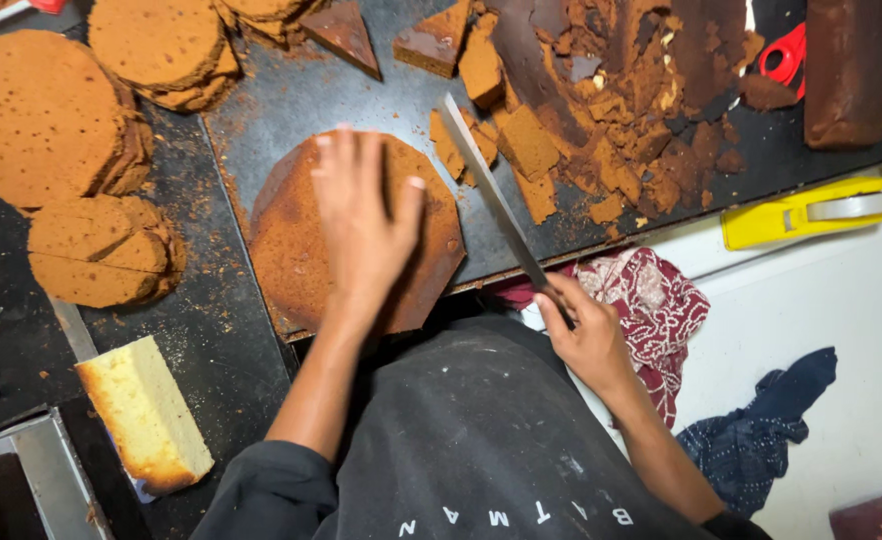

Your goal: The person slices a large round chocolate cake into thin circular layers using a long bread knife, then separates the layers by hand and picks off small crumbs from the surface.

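Note:
My left hand lies flat, fingers together, on top of a brown cake layer with trimmed straight edges, which rests on a dark metal tray. My right hand grips the handle of a long knife. Its blade points up and away, lying just to the right of the cake layer and not touching it.
Stacks of round brown cake layers sit at the left. Brown offcuts and crumbs are piled on the tray's right. A yellow sponge block lies at lower left. A yellow tape dispenser and cloths are at the right.

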